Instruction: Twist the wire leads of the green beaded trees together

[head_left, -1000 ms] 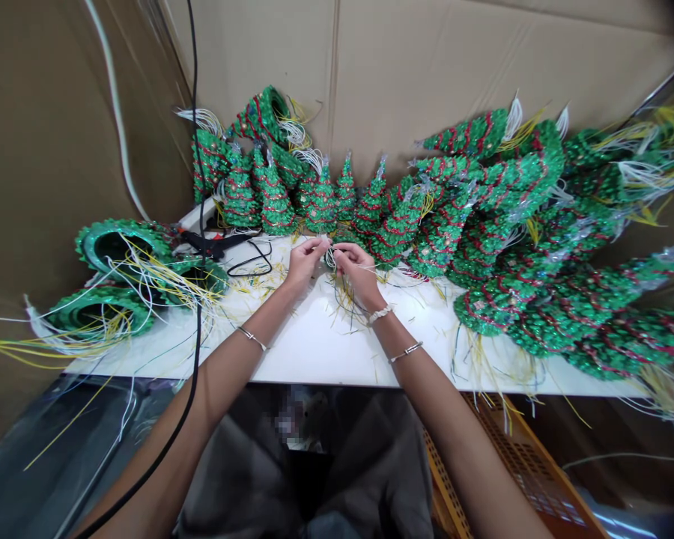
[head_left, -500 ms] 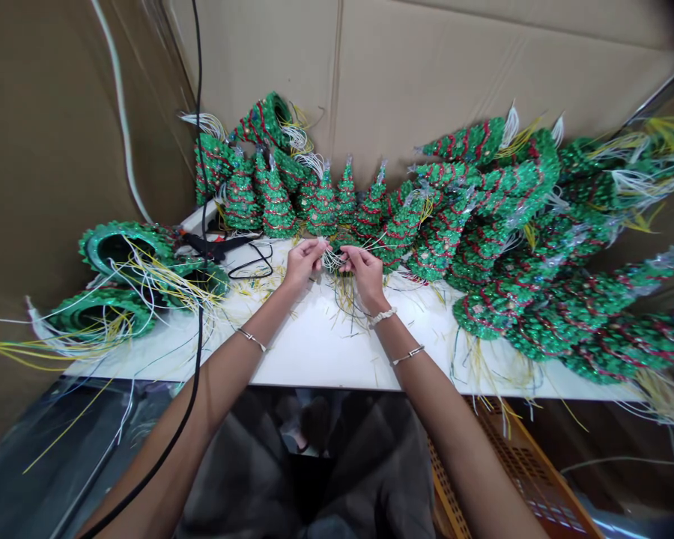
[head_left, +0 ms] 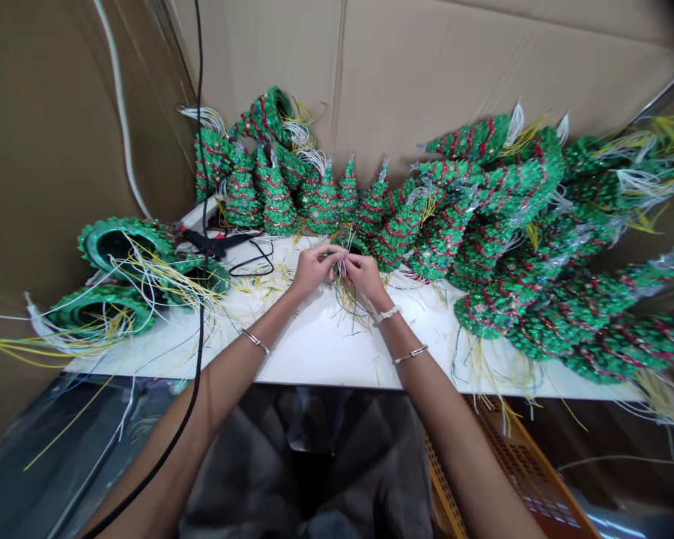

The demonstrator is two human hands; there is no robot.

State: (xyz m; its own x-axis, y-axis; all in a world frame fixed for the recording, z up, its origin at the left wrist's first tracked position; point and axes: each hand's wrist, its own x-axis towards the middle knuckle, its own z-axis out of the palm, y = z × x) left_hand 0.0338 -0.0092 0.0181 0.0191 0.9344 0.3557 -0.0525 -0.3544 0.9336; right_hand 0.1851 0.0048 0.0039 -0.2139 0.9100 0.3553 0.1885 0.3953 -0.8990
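Observation:
My left hand (head_left: 316, 266) and my right hand (head_left: 362, 274) meet over the middle of the white table (head_left: 326, 352). Both are closed in a pinch on a bunch of thin white wires (head_left: 349, 241), whose ends stick up between the fingers. Just behind the fingers lies a small green Christmas tree (head_left: 359, 245), its hollow base partly hidden by my hands. Yellow and dark wires (head_left: 345, 296) hang below my fingers onto the table.
Small tinsel trees (head_left: 281, 198) stand along the back; many more (head_left: 517, 254) are heaped at right. Hollow-based trees (head_left: 117, 239) trail wires at left. Beside them lies a black glue gun (head_left: 219, 243) with its cord. A black cable (head_left: 201, 329) hangs across my left forearm. An orange crate (head_left: 522, 464) stands below.
My hands have come together, the left moving right toward the right hand. The white wires, earlier spread sideways between them, now point upward from the joined fingers.

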